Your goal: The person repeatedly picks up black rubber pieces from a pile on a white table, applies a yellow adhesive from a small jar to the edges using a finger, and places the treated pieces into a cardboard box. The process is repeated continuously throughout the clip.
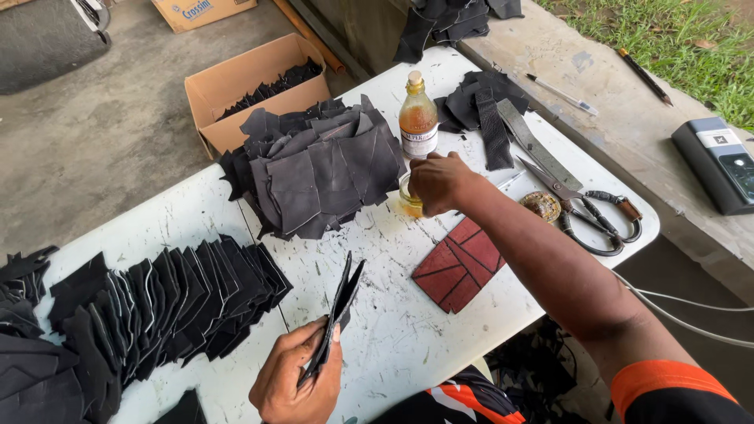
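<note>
Hands first: your left hand (297, 385) is low in view, fingers clamped around a thin black leather piece (336, 314) held on edge, its tip pointing up over the white table (393, 330). Your right hand (440, 182) reaches forward across the table, fingers curled down onto a small glass jar (409, 202) of yellowish liquid; it looks like you're gripping something at the jar mouth, but what's pinched there is hidden. Jar sits just in front of an amber bottle (418, 118) with a cork-like cap, near the table's far middle. Beside it on your left, a big messy stack of black leather pieces (318, 169). Fanned rows of cut black pieces (165, 302) lie along the left side. A red-brown grooved board (459, 263) lies under your right forearm. Scissors (585, 208) and a small round tin (540, 206) lie to the right. Cardboard box (243, 82) of scraps stands on the floor beyond the table.
</note>
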